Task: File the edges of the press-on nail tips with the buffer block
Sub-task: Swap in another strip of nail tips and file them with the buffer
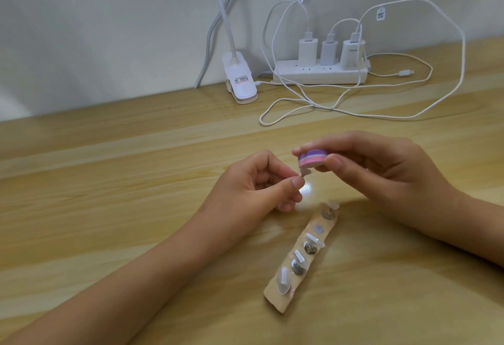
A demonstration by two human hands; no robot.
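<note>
My left hand [261,181] pinches a small clear press-on nail tip [387,172] between thumb and forefinger, above the wooden table. My right hand [381,170] grips a pink, white and purple buffer block [394,158] just above that tip, its lower edge touching or nearly touching the tip. In front of the hands lies a tan holder strip [283,298] with several clear nail tips [283,280] standing on small metal studs; one stud [318,228] is bare.
A white power strip [319,75] with three chargers sits at the back against the wall. Loose white cables [327,107] loop across the table behind my hands. A white lamp clip [240,79] stands left of the strip.
</note>
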